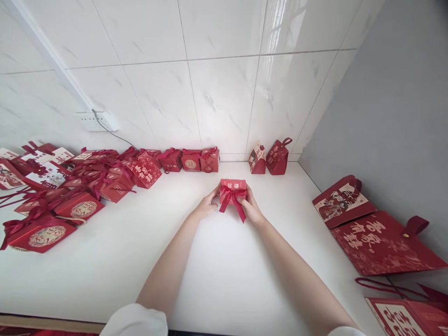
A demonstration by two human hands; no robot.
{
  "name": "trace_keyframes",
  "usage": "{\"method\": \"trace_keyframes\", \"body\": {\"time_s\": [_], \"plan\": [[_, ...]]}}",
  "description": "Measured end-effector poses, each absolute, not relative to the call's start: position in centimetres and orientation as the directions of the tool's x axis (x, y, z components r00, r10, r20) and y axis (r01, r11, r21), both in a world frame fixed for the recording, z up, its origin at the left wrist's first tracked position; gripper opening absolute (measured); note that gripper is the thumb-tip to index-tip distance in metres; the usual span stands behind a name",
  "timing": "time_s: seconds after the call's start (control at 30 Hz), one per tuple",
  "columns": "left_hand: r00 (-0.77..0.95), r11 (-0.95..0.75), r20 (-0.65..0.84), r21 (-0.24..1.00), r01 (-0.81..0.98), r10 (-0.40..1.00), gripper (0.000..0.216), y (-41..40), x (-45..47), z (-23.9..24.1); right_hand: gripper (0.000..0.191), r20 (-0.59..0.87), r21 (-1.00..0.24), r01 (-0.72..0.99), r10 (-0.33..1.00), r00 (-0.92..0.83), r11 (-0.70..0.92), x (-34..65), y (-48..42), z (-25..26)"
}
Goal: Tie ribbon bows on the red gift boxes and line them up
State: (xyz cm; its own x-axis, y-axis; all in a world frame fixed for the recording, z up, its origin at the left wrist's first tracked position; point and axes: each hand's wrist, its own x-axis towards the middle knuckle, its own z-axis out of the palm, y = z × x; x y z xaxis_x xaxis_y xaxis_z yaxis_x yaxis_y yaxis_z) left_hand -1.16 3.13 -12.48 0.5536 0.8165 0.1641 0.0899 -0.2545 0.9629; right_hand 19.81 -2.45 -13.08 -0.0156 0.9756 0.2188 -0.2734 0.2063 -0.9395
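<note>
A small red gift box with gold writing and a dark red ribbon bow sits at the middle of the white table, both ribbon tails hanging down its near side. My left hand grips the box's left side, fingers curled around it. From the right, my right hand holds the opposite side, its thumb near the bow. Whether the box rests on the table or is lifted slightly, I cannot tell. The fingertips behind the box are hidden.
Several red gift boxes crowd the left of the white table. More boxes line the tiled wall, with two peaked boxes farther right. Red gift bags lean along the grey right wall. A socket with a cable is at left.
</note>
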Motion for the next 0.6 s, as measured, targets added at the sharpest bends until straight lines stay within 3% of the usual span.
{"method": "trace_keyframes", "body": {"time_s": [0.17, 0.33, 0.47, 0.6], "plan": [[0.524, -0.179, 0.144, 0.984, 0.017, 0.840, 0.053, 2.3, -0.6, -10.7, 0.070, 0.238, -0.937, -0.255, 0.970, 0.039, 0.240, 19.9, -2.3, -12.9], [0.481, -0.219, 0.153, 0.972, 0.084, 0.863, 0.061, 1.1, 0.0, -9.8, 0.054, 0.301, -0.924, -0.244, 0.953, 0.017, 0.296, 19.7, -2.8, -11.6], [0.399, -0.247, 0.177, 0.960, 0.132, 0.900, 0.062, 0.7, 0.1, -9.8, 0.067, 0.280, -0.941, -0.205, 0.960, -0.028, 0.269, 19.3, -3.0, -11.1], [0.351, -0.190, 0.116, 0.965, 0.183, 0.929, 0.067, 0.7, 0.0, -10.1, 0.067, 0.257, -0.964, -0.068, 0.966, 0.030, 0.258, 19.2, -2.8, -11.8]]}}
